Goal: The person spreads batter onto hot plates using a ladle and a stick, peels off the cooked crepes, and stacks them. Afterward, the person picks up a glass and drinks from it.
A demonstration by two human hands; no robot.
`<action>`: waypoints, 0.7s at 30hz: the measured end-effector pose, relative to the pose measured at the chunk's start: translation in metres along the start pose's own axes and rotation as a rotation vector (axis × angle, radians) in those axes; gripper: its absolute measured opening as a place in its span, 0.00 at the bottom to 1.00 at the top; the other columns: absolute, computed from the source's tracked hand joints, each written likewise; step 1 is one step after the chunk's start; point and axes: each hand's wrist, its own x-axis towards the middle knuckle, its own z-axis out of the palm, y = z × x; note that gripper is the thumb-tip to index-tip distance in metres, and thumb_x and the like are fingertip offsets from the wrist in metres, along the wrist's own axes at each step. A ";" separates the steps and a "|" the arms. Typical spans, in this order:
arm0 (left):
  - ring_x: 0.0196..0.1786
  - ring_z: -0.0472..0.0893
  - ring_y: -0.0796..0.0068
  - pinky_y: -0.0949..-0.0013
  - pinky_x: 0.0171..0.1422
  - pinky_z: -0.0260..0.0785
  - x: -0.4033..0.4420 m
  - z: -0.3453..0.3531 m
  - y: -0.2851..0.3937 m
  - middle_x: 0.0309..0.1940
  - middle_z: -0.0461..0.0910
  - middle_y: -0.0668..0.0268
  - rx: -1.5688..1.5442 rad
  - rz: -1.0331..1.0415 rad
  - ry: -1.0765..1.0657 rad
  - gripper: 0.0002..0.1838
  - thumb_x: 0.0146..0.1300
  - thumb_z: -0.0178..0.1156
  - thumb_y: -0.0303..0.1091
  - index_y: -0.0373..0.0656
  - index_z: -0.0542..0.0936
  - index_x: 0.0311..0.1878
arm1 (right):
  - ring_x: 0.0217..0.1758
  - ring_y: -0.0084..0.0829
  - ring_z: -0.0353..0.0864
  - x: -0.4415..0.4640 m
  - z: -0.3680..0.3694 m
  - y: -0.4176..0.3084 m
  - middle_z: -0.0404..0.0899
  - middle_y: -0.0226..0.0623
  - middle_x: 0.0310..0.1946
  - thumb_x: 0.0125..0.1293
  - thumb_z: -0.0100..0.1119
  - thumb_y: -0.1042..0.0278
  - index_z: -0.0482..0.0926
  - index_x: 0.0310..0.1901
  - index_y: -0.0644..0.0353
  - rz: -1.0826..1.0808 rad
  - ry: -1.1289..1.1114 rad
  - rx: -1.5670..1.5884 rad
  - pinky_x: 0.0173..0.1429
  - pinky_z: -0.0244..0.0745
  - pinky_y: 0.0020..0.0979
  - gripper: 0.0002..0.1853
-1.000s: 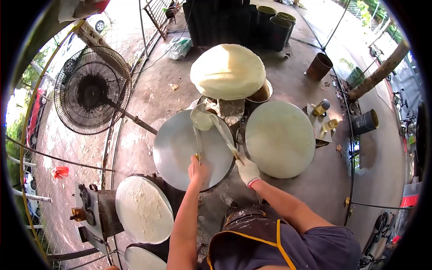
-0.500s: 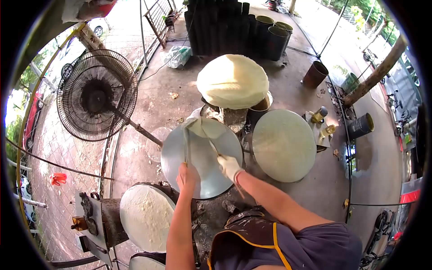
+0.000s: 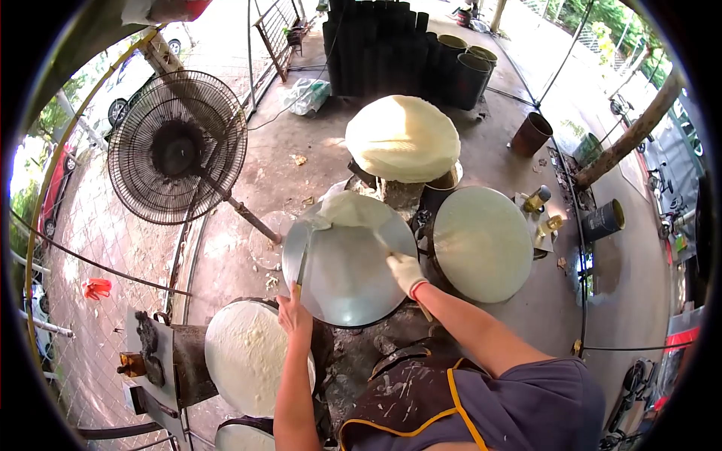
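Observation:
In front of me lies a round metal griddle point(image 3: 353, 289), bare over its near part. A thin whitish sheet point(image 3: 350, 209) covers its far edge. My bare left hand point(image 3: 294, 312) is closed around the handle of a long, narrow spatula point(image 3: 304, 259), whose far end meets the left side of the sheet. My right hand point(image 3: 406, 272), in a white glove, grips a slim stick-like tool point(image 3: 425, 310). Its far tip reaches the right side of the sheet, slightly blurred; its rear end sticks out past the wrist.
Griddles coated white stand right point(image 3: 481, 244) and lower left point(image 3: 256, 361). Beyond them rests a pile of round pale sheets point(image 3: 402, 139). A large fan point(image 3: 177, 148) stands left, a rusty bucket point(image 3: 531, 134) right, and dark cylinders point(image 3: 376, 52) at the back.
The whitish sheet, earlier bunched and lifted at the griddle's far left, is now spread along its far edge. The tool tips have moved apart. My view has shifted slightly.

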 end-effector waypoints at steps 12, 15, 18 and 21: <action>0.38 0.76 0.54 0.55 0.40 0.69 -0.054 -0.001 -0.043 0.37 0.67 0.58 -0.028 -0.041 0.022 0.30 0.58 0.52 0.21 0.60 0.71 0.63 | 0.39 0.29 0.81 0.026 0.013 -0.019 0.84 0.37 0.35 0.64 0.51 0.57 0.78 0.52 0.61 0.044 -0.326 -0.290 0.46 0.73 0.30 0.21; 0.37 0.76 0.51 0.54 0.38 0.69 -0.068 -0.007 -0.035 0.36 0.67 0.57 -0.043 -0.045 0.046 0.31 0.55 0.52 0.18 0.58 0.73 0.61 | 0.22 0.19 0.67 0.016 -0.002 -0.060 0.74 0.27 0.22 0.64 0.52 0.56 0.80 0.53 0.54 0.222 -0.520 -0.181 0.27 0.63 0.23 0.19; 0.36 0.76 0.53 0.54 0.37 0.69 -0.092 -0.013 -0.050 0.36 0.67 0.57 -0.094 -0.132 0.016 0.30 0.54 0.51 0.17 0.57 0.74 0.60 | 0.17 0.16 0.62 0.022 -0.038 -0.053 0.70 0.23 0.19 0.64 0.52 0.58 0.81 0.52 0.54 0.182 -0.511 -0.129 0.21 0.58 0.20 0.18; 0.35 0.76 0.54 0.56 0.37 0.69 -0.104 -0.012 -0.048 0.34 0.69 0.56 -0.186 -0.073 0.160 0.28 0.55 0.53 0.19 0.53 0.75 0.59 | 0.23 0.21 0.71 0.048 -0.019 -0.023 0.75 0.26 0.23 0.64 0.53 0.60 0.80 0.48 0.62 -0.061 -0.254 0.036 0.29 0.68 0.26 0.17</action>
